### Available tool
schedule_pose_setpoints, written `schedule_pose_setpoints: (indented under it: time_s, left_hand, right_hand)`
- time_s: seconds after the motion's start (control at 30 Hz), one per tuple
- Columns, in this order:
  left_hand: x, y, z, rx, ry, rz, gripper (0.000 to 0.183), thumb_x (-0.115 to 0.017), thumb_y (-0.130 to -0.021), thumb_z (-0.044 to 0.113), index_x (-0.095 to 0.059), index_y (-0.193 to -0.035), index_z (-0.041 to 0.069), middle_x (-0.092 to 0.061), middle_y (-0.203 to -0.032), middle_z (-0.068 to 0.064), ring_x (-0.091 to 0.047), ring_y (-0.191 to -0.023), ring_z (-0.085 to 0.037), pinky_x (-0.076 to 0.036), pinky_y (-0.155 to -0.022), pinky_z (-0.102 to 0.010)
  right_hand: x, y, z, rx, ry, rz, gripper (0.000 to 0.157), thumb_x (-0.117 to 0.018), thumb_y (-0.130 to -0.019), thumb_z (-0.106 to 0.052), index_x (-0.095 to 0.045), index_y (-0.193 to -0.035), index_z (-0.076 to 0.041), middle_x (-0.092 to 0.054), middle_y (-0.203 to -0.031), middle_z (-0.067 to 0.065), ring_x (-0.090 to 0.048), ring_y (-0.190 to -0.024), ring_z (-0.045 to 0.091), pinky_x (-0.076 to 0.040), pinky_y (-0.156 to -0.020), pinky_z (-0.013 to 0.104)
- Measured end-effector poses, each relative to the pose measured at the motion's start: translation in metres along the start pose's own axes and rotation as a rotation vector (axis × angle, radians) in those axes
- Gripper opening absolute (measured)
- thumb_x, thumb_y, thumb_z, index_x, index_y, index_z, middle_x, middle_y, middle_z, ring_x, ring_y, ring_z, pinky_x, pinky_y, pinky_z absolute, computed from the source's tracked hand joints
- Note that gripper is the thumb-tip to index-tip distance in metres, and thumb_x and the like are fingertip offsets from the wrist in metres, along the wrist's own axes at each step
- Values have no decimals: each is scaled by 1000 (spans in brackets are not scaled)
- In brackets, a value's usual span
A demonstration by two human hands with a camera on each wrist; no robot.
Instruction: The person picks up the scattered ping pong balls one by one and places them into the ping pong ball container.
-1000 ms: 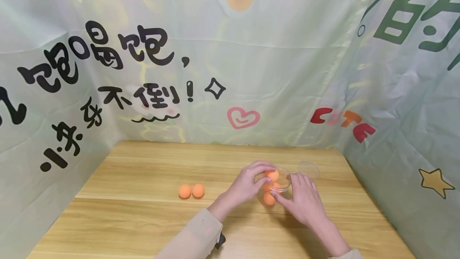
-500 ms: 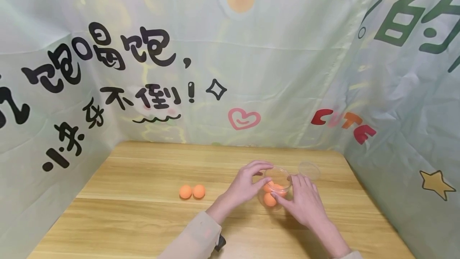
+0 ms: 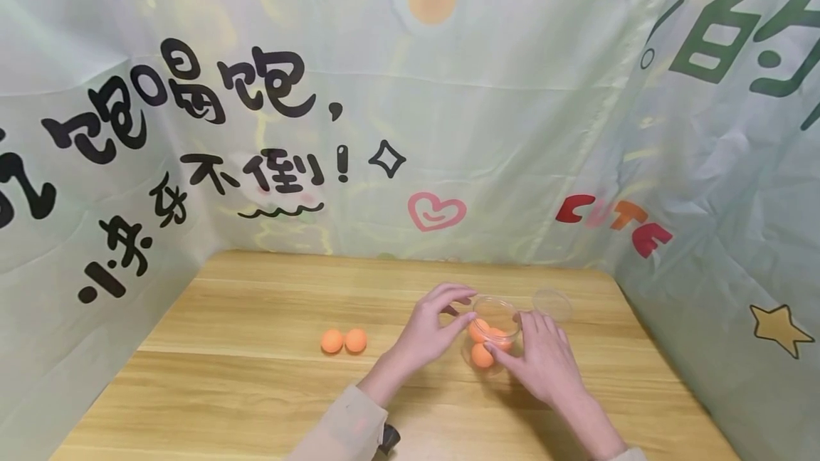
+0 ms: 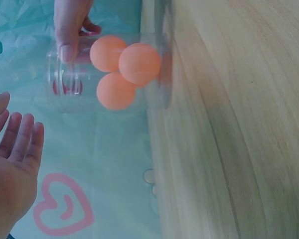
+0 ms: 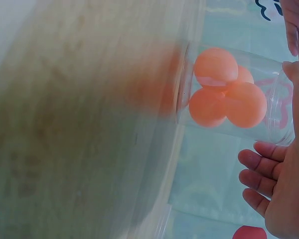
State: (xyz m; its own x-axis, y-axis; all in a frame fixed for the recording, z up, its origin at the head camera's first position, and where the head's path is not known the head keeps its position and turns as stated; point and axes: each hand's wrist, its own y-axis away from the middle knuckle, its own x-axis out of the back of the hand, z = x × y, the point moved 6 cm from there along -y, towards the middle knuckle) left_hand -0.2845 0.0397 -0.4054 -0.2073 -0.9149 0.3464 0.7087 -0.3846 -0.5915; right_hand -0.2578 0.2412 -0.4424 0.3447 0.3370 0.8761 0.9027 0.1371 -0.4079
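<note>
A clear plastic jar (image 4: 62, 102) stands upright on the table, its mouth uncovered. Inside lie several orange ping-pong balls (image 5: 245, 105), heaped toward the bottom. My right hand (image 3: 544, 353) holds the jar near its rim, thumb on the near side and fingers on the right. Just left of the mouth is my left hand (image 3: 429, 324), fingers spread and holding nothing; the left wrist view shows it apart from the jar. Two more orange ping-pong balls (image 3: 343, 341) sit side by side on the table, left of my left forearm.
A clear round lid (image 3: 552, 304) lies behind my right hand, hard to make out on the wood. The wooden table (image 3: 256, 404) meets a printed cloth backdrop (image 3: 512, 162) at the back and both sides. A dark object (image 3: 389, 438) shows beside the left sleeve.
The ping-pong ball pinched by my left hand at the jar's mouth has dropped inside. My left hand has since drawn back slightly leftward. The right hand keeps its hold on the jar.
</note>
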Motion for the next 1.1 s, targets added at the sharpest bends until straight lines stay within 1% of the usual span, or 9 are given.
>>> schedule_pose_setpoints:
  time_s: [0.07, 0.1, 0.27, 0.5, 0.57, 0.77, 0.93, 1.1]
  left_hand:
    - [4, 1, 2, 3, 2, 14, 35, -72, -100, 15, -68, -134, 11, -65, -135, -4, -66, -116, -21, -61, -92, -28]
    - [5, 2, 3, 1, 8, 21, 35, -72, -100, 15, -68, -134, 11, -65, -135, -4, -66, -116, -21, -61, -92, -30]
    - [15, 9, 3, -1, 33, 55, 35, -72, -100, 17, -68, -134, 13, -65, -134, -3, -66, -115, -24, -62, -91, -39]
    - [31, 19, 4, -1, 34, 99, 35, -72, -99, 13, -68, -134, 12, -65, -133, -4, -66, -114, -25, -63, -89, -44]
    - [35, 21, 4, -3, 27, 112, 35, -73, -99, 12, -69, -133, 11, -66, -133, -5, -66, -114, -25, -63, -88, -44]
    - [47, 28, 3, 2, 10, 138, 34, -74, -98, 13, -69, -132, 11, -66, -133, -6, -67, -114, -26, -63, -87, -39]
    - [57, 36, -1, 26, -5, 147, 34, -74, -98, 13, -69, -132, 12, -66, -133, -6, -67, -114, -28, -63, -88, -37]
    - [67, 44, -6, 62, -39, 141, 36, -75, -98, 14, -69, -133, 16, -66, -133, -2, -66, -114, -28, -63, -89, -38]
  right_hand:
    - [0, 0, 0, -6, -1, -2, 76, -72, -89, -65, -59, -125, 0, -62, -113, 14, -56, -113, 40, -45, -99, 62]
    - [0, 0, 0, -9, 0, -5, 76, -71, -89, -66, -59, -124, 1, -62, -112, 14, -56, -111, 40, -46, -98, 62]
    - [-1, 0, 0, -19, -1, -21, 81, -67, -89, -71, -59, -124, 1, -62, -113, 13, -55, -109, 38, -45, -99, 64]
    - [-2, 0, 0, -27, -4, -33, 82, -66, -90, -72, -58, -126, 2, -62, -114, 14, -55, -111, 38, -45, -100, 64]
    - [-1, 0, 0, -27, -5, -30, 82, -66, -90, -71, -58, -126, 2, -62, -114, 14, -55, -111, 38, -45, -100, 64]
    - [0, 0, 0, -23, -11, -12, 78, -69, -90, -68, -59, -124, 1, -62, -113, 13, -55, -110, 38, -45, -99, 63]
    - [1, 1, -1, -23, -11, -18, 77, -70, -90, -67, -59, -125, 1, -61, -114, 13, -55, -111, 38, -46, -99, 63]
    - [1, 1, 0, -29, -12, -30, 78, -68, -90, -68, -59, -125, 1, -61, -114, 12, -55, -111, 37, -45, -99, 63]
